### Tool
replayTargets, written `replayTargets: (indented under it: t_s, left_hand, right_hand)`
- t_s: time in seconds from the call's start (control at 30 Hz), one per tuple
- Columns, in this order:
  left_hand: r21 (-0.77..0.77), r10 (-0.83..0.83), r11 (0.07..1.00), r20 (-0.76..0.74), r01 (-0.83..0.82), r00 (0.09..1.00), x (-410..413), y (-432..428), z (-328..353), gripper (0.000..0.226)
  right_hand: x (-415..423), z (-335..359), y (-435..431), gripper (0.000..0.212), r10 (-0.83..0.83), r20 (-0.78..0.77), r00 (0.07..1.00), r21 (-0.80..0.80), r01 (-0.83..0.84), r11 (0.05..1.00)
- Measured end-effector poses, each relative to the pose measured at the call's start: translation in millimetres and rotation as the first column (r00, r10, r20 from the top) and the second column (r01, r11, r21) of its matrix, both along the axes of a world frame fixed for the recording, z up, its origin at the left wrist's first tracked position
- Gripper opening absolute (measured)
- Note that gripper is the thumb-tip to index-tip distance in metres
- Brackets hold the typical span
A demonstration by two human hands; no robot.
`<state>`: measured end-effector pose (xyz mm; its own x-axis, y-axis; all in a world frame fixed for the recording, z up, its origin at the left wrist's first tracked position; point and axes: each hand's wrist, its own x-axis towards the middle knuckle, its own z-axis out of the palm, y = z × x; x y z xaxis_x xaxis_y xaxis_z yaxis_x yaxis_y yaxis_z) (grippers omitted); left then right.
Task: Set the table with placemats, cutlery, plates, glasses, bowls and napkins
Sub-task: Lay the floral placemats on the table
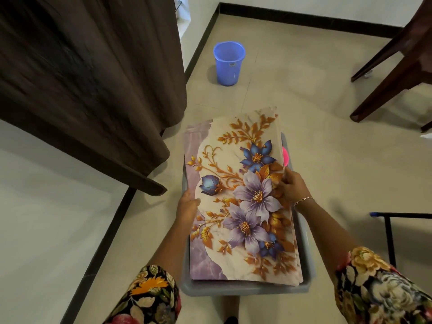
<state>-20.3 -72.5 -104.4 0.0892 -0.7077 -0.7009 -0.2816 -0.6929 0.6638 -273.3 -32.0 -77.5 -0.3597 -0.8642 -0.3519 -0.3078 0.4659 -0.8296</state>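
Observation:
A stack of floral placemats (243,197), cream and lilac with blue and purple flowers and gold leaves, lies over a grey plastic tub (245,291) on the floor below me. My left hand (187,206) grips the stack's left edge. My right hand (291,185), with a bracelet at the wrist, pinches the right edge. A pink item (285,155) peeks out of the tub at the mats' right side. What else lies in the tub is hidden under the mats.
A blue plastic bucket (228,63) stands on the tiled floor ahead. A dark brown curtain (88,73) hangs at the left. Dark wooden chair legs (392,73) are at the upper right and a black metal frame (390,232) at the right.

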Motion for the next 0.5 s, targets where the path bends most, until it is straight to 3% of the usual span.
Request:
replayTargets:
  t_s: [0.13,0.27,0.37,0.5]
  left_hand:
    - [-0.033,0.073,0.997,-0.024,-0.074,0.997,5,23,27,0.034]
    - [-0.075,0.146,0.986,-0.044,-0.149,0.988,14,50,54,0.061]
    - [-0.094,0.233,0.965,-0.103,-0.243,0.967,18,76,81,0.068]
    - [-0.001,0.343,0.938,-0.157,-0.347,0.926,17,119,110,0.076]
  right_hand:
    - [-2,27,7,0.025,-0.028,0.077,0.997,-0.089,0.035,0.995]
    - [-12,68,26,0.033,-0.098,0.174,0.98,-0.189,0.131,0.973]
    - [-23,97,43,0.038,-0.171,0.225,0.959,-0.278,0.232,0.932]
    - [-28,135,70,0.045,-0.283,0.302,0.91,-0.378,0.387,0.841]
